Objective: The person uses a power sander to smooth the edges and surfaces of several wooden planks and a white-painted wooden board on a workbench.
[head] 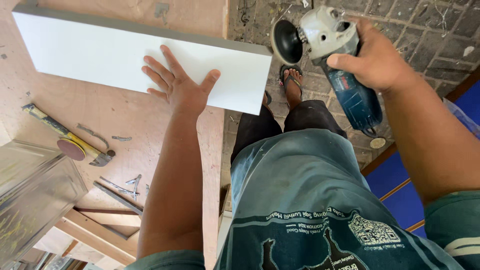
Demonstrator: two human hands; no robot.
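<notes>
My left hand (179, 82) lies flat, fingers spread, on a long white board (90, 55) with a grey edge, which rests on a plywood workbench (125, 130) and overhangs its right edge. My right hand (375, 57) grips a blue and grey angle grinder (332, 55) with a black backing disc (286, 41). The grinder is held in the air just right of the board's end, with the disc facing the board and apart from it.
A yellow-handled hammer (70, 137) and a round sanding disc (70, 149) lie on the bench at left, with metal scraps (122, 185) nearby. A metal box (35, 195) stands at lower left. My sandalled foot (292, 80) stands on the brick floor (415, 30). Blue sheeting (400, 190) lies at right.
</notes>
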